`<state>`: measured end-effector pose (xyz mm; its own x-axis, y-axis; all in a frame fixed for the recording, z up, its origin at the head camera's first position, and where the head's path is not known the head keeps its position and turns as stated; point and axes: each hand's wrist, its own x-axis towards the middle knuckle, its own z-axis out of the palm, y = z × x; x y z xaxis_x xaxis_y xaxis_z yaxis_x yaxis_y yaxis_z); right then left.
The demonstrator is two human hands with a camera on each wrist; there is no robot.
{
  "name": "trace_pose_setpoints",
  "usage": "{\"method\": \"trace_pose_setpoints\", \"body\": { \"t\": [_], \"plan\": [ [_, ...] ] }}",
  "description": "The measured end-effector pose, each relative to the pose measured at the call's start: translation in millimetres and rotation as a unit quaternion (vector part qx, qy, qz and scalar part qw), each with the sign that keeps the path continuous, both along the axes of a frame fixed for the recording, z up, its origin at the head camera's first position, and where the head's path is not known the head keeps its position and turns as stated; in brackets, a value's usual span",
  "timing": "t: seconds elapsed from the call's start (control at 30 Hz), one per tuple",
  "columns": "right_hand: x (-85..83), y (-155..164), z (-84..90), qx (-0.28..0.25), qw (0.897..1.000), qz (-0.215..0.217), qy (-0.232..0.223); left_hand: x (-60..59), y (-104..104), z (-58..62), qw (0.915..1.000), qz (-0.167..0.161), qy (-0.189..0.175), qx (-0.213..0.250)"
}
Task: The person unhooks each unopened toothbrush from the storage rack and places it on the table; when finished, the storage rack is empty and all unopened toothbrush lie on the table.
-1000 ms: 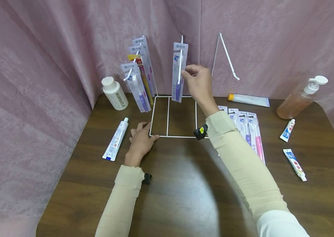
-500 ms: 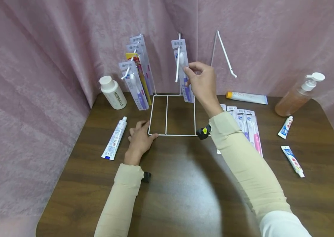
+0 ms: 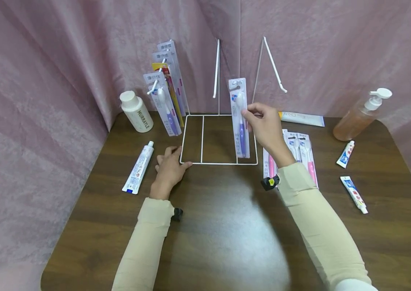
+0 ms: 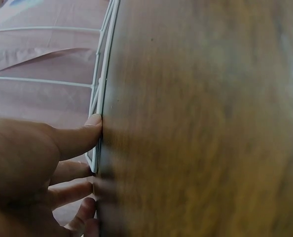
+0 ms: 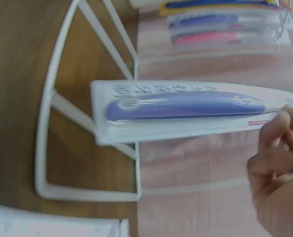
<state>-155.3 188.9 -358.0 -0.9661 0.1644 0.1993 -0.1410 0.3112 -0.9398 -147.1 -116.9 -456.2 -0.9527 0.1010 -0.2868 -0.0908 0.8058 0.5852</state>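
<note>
One toothbrush pack (image 3: 242,137) is up over the right part of the white wire rack (image 3: 220,163), in front of its prongs. It stands tall: its long way runs up and down, and its top tips a little to the left. The brush's head points up, and its purple handle points down at the table (image 3: 220,250). The flat front, with the brush showing, faces the person.

The right hand (image 3: 266,127) pinches the pack's right edge, about halfway up, between thumb and finger. The left hand (image 3: 170,169) is low on the rack's front left corner, loose, with its thumb and first finger apart and touching the wire.
</note>
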Motion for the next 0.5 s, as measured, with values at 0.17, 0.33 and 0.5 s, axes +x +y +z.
{"method": "trace_pose_setpoints", "body": {
  "t": [0.17, 0.33, 0.5],
  "plan": [
    [32.5, 43, -18.3, 0.073, 0.994, -0.011, -0.083, -0.9, -1, -1.1, 1.0000, -0.001, -0.003, -0.006],
    [62.5, 93, -30.4, 0.131, 0.978, -0.060, -0.154, 2.5, 1, 2.9, 1.0000, -0.002, 0.004, -0.009],
    [78.7, 139, -37.6, 0.170, 0.951, -0.112, -0.233, 4.8, 1, 5.9, 0.9996, -0.010, 0.011, -0.026]
  ]
}}
